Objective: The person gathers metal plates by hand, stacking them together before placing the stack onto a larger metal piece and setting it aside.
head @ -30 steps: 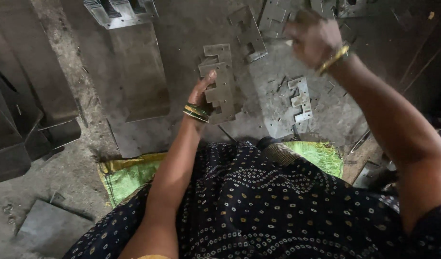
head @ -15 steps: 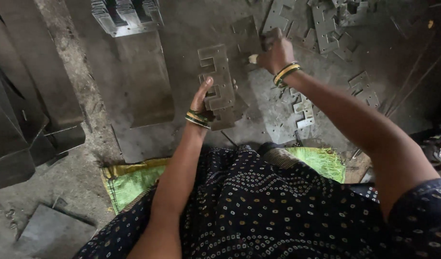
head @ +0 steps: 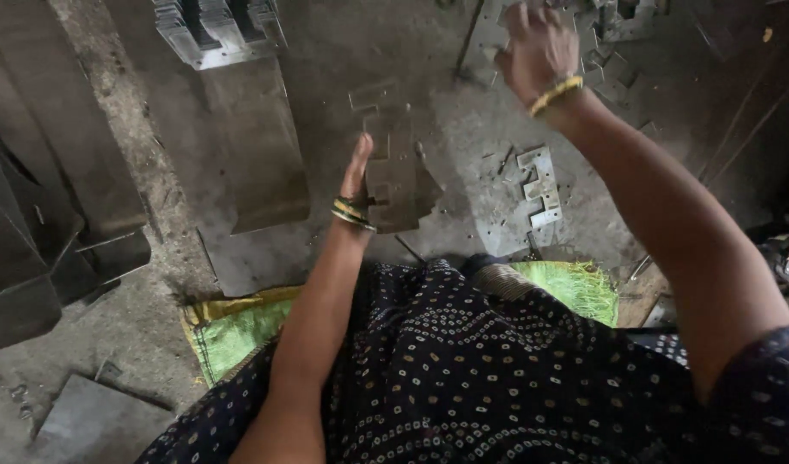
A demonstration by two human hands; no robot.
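Floor (head: 463, 146): grey, dusty concrete, strewn with metal pieces.
Steel plates (head: 42, 172): long dark slabs leaning and lying at the left edge, overlapping one another.
Flat plate (head: 257, 146): long grey sheet lying on the floor left of centre, running up to a stack of notched stampings.
Stamping stack (head: 218, 30): bright notched metal pieces packed upright at the top, at the far end of the flat plate.
Woven mat (head: 231, 331): yellow-green, under the dark dotted dress (head: 497, 378), showing at both sides of the lap.
Stamping pile (head: 399, 176): dark E-shaped metal laminations stacked flat at centre, just ahead of the knees.
Left hand (head: 357, 167): set edge-on against the left side of the stamping pile, fingers straight and pressed together, touching the pile; bangles at the wrist.
Right hand (head: 536, 56): raised over the scattered stampings (head: 618, 26) at the top right, well apart from the central pile; fingers curled downward, possibly pinching a thin piece, but motion blur leaves it unclear; yellow bangle (head: 556, 94) at the wrist.
Loose stamping (head: 539, 185): pale E-shaped piece lying flat on the floor to the right of the pile, between the two arms.
Small scraps (head: 497, 163): tiny bits of metal dotted on the floor beside the loose stamping.
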